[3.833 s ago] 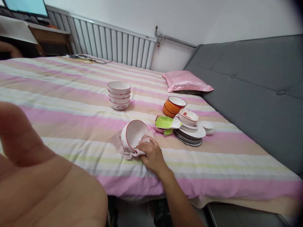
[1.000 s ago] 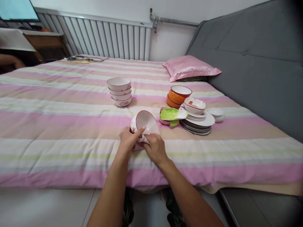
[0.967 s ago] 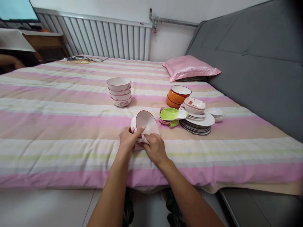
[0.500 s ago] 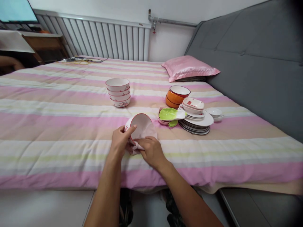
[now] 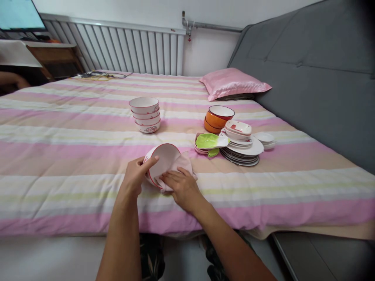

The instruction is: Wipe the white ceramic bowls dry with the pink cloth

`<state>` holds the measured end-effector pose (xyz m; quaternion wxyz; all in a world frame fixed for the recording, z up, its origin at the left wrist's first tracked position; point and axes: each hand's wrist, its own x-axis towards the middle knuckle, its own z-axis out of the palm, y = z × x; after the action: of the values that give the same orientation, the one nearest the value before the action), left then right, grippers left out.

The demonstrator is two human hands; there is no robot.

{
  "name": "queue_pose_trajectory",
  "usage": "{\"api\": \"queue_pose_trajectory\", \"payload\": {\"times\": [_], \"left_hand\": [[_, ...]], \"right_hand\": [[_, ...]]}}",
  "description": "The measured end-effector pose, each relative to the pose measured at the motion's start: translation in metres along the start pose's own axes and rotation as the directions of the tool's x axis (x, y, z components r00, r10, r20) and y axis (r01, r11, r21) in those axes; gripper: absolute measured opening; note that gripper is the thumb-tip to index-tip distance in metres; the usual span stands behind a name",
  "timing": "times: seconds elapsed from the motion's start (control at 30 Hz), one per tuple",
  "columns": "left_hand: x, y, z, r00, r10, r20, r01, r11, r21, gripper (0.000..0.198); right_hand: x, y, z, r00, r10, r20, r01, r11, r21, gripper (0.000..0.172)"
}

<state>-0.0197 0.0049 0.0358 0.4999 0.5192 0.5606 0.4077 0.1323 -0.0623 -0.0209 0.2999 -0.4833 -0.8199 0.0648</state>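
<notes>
My left hand [image 5: 134, 176] grips a white bowl [image 5: 164, 159] with a red rim by its left side, thumb over the edge. The bowl is tilted, its opening turned up toward me, just above or on the bedspread; which of these I cannot tell. My right hand [image 5: 184, 190] presses a pale pink cloth [image 5: 187, 163] against the bowl's inside and near rim, its fingers lying over the fabric. Beyond the bowl stands a stack of several similar white bowls [image 5: 145, 114] with red patterns.
Orange bowls [image 5: 215, 119], a green leaf-shaped dish [image 5: 208, 141], stacked plates [image 5: 252, 147] with small rectangular dishes [image 5: 238, 128], and small white saucers [image 5: 265, 138] sit to the right on the striped bedspread [image 5: 88, 156]. A pink pillow [image 5: 234, 84] lies by the grey headboard [image 5: 310, 74]. Cables [image 5: 102, 75] lie far left.
My left hand and the bowl have moved left and slightly nearer. My right fingers, earlier bunched at the near rim with the cloth, now lie flatter over it inside the bowl.
</notes>
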Motion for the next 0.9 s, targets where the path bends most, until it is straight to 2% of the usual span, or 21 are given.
{"api": "queue_pose_trajectory", "payload": {"times": [0.13, 0.23, 0.33, 0.43, 0.63, 0.73, 0.9], "left_hand": [[-0.003, 0.003, -0.001, 1.000, -0.014, 0.013, 0.014, 1.000, 0.007, 0.045], [-0.004, 0.005, 0.003, 0.997, -0.019, 0.078, 0.017, 0.999, 0.029, 0.048], [-0.006, 0.006, 0.010, 0.991, 0.042, 0.129, -0.049, 0.998, 0.047, 0.054], [-0.006, 0.004, 0.014, 0.985, 0.107, 0.136, -0.118, 0.990, 0.082, 0.062], [-0.002, -0.003, 0.012, 0.991, 0.096, 0.095, -0.109, 0.984, 0.139, 0.066], [-0.002, -0.003, 0.008, 0.988, 0.093, 0.120, -0.110, 0.983, 0.148, 0.068], [-0.004, -0.003, 0.003, 0.984, 0.068, 0.165, -0.097, 0.980, 0.174, 0.068]], "right_hand": [[0.000, -0.005, 0.005, 1.000, -0.025, 0.013, 0.025, 0.999, 0.023, 0.033], [0.002, -0.009, 0.008, 0.999, 0.042, -0.002, -0.042, 0.998, 0.039, 0.033], [0.004, -0.012, 0.007, 0.991, 0.134, -0.018, -0.133, 0.991, 0.032, 0.028], [0.007, -0.014, 0.005, 0.985, 0.169, -0.019, -0.168, 0.985, 0.028, 0.025], [0.009, -0.018, 0.004, 0.995, 0.102, 0.003, -0.102, 0.986, 0.135, 0.020], [0.008, -0.019, 0.003, 0.998, 0.064, 0.010, -0.065, 0.981, 0.185, 0.027], [0.004, -0.017, 0.002, 0.994, 0.087, 0.059, -0.095, 0.985, 0.147, 0.036]]}}
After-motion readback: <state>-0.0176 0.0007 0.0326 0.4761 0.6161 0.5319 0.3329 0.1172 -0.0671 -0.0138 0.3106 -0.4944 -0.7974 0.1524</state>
